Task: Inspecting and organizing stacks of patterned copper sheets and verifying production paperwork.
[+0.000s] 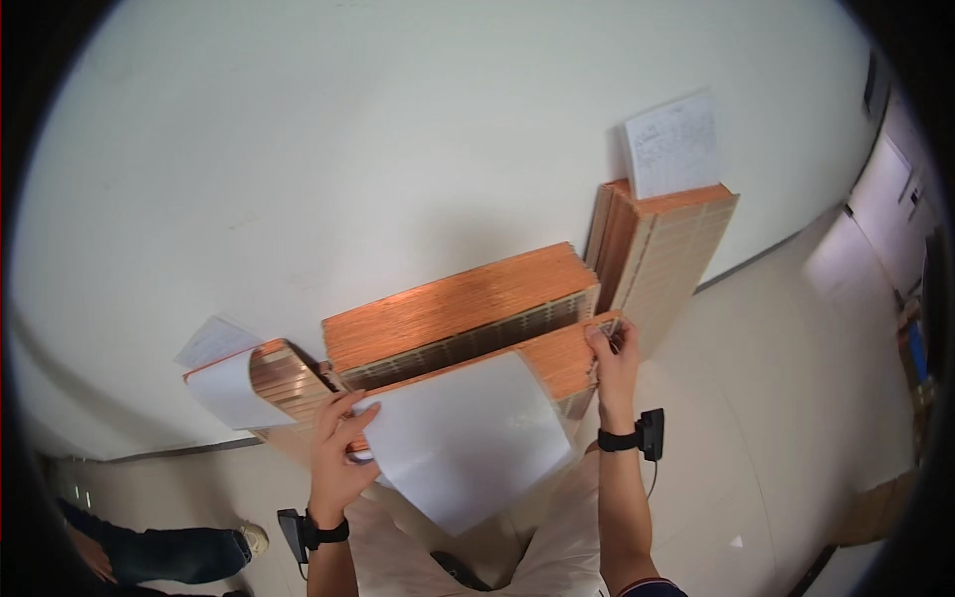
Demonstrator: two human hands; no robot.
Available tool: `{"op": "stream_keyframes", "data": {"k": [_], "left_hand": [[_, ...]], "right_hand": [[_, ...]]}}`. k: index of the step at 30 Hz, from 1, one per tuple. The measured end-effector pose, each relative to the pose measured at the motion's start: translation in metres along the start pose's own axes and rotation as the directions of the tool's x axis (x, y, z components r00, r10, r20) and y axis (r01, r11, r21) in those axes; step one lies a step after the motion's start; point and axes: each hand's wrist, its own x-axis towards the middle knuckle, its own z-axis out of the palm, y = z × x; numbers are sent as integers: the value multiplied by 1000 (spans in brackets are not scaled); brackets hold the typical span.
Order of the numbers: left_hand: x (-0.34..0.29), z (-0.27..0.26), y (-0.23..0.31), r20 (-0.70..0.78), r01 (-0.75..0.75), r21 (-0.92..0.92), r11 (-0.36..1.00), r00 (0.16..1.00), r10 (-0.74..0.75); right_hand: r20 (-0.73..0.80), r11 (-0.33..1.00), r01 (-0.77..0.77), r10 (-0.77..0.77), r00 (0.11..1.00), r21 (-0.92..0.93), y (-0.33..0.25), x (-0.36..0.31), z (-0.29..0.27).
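Note:
A thick stack of copper-edged flat panels (557,360) lies across in front of my body. My left hand (341,453) grips its left end, with fingers bent over the upper edge. At the other end, my right hand (614,363) is closed on the far right corner. A white paper sheet (468,433) drapes over the near face of this stack and hides much of it; its left edge touches my left fingers. Just behind stands a larger stack of the same panels (463,303), copper edges up, near the white wall.
A tall panel stack (676,249) leans on the wall at right, with a printed sheet (673,144) upright on top. Another stack (288,383) with papers stands at left. Another person's leg (169,552) shows at lower left. Brown boxes (875,507) sit at lower right.

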Motion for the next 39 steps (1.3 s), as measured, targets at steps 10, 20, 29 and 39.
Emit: {"op": "stream_keyframes", "data": {"k": [10,20,29,39], "left_hand": [[17,12,-18,42,-44,203,978,998,36],[19,7,-17,48,-14,161,987,999,6],[34,-3,-128,39,336,17,942,941,-337],[96,22,-39,-252,461,-264,848,815,-521]], "right_hand": [[-38,940,182,-202,979,-289,23,2,9],[-89,955,186,-211,973,-231,49,-52,-13],[-81,935,164,-198,977,-314,71,-53,-41],[-30,957,74,-85,996,-281,77,-57,-55]]}}
